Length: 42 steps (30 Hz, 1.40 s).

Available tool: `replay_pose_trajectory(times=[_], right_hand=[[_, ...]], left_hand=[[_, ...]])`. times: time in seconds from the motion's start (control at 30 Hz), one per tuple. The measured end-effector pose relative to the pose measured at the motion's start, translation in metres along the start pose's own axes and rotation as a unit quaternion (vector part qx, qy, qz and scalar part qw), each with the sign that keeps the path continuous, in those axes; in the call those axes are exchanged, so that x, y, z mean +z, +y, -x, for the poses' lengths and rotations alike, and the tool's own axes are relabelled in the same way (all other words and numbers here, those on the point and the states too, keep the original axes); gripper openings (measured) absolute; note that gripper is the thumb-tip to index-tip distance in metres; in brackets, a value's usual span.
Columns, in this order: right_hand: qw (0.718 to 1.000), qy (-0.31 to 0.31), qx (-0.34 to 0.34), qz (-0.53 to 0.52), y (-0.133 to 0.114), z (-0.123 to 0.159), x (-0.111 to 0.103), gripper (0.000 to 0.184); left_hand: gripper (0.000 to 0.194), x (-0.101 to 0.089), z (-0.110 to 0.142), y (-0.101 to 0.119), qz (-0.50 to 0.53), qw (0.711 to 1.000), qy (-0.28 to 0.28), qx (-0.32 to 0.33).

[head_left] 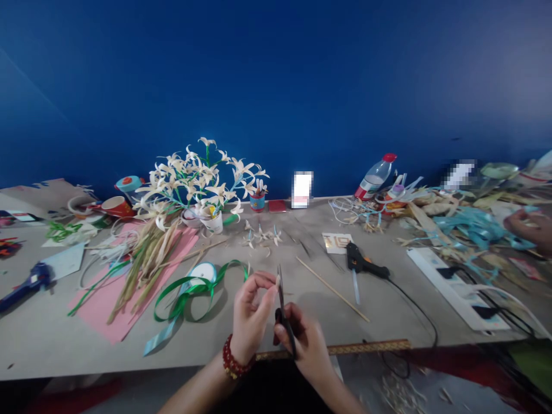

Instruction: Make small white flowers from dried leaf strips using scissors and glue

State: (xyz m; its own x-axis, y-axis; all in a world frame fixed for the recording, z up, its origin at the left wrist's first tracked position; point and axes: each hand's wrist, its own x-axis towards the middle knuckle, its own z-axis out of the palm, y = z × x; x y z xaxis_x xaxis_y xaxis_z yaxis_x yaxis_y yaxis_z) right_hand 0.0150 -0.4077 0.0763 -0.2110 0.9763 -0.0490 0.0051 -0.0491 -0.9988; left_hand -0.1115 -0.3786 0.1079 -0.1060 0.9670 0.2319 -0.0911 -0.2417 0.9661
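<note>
My left hand [252,315], with a red bead bracelet at the wrist, pinches a small pale strip between thumb and fingers just above the table's front edge. My right hand [304,339] grips black scissors [282,305], blades pointing up and touching the pale strip at the left fingertips. A roll of green ribbon [202,275] with loose loops lies just left of my hands. A thin wooden stick [332,289] lies to the right. Small finished pale flowers [261,234] lie further back.
A bouquet of pale flowers [202,175] stands in a white cup at the back. Dried leaf strips lie on pink paper [112,299]. A black glue gun [362,263] with cable, a blue glue gun [26,283], a bottle [375,175], a power strip [457,293]. Another person's hand [528,227] at right.
</note>
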Motion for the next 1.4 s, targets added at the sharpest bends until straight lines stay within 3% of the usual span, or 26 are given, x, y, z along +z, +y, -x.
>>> replay_pose_trajectory(times=[0.33,0.63,0.87,1.07,1.27,1.4], right_hand=[[1.0,-0.005,-0.008,0.003,0.0,0.001,-0.001,0.039],[0.999,0.017,0.029,0.015,-0.007,0.001,0.0,0.041],[0.993,0.086,-0.057,-0.061,-0.023,-0.011,-0.022,0.025],[0.991,0.042,-0.083,-0.091,-0.038,-0.025,-0.032,0.024],[0.992,0.055,-0.093,-0.058,-0.034,-0.028,-0.029,0.024],[0.998,0.001,-0.055,-0.037,-0.037,-0.028,-0.032,0.025]], left_hand=[[0.012,0.0,0.001,0.003,0.013,1.0,0.009,-0.007],[0.011,0.001,-0.002,0.004,0.028,1.0,0.0,-0.012],[0.008,-0.017,-0.008,0.01,-0.053,0.992,-0.109,-0.02],[0.01,-0.031,-0.019,0.023,-0.094,0.968,-0.217,-0.08],[0.013,-0.032,-0.022,0.028,-0.036,0.957,-0.264,-0.114],[0.013,-0.031,-0.024,0.027,-0.018,0.957,-0.257,-0.135]])
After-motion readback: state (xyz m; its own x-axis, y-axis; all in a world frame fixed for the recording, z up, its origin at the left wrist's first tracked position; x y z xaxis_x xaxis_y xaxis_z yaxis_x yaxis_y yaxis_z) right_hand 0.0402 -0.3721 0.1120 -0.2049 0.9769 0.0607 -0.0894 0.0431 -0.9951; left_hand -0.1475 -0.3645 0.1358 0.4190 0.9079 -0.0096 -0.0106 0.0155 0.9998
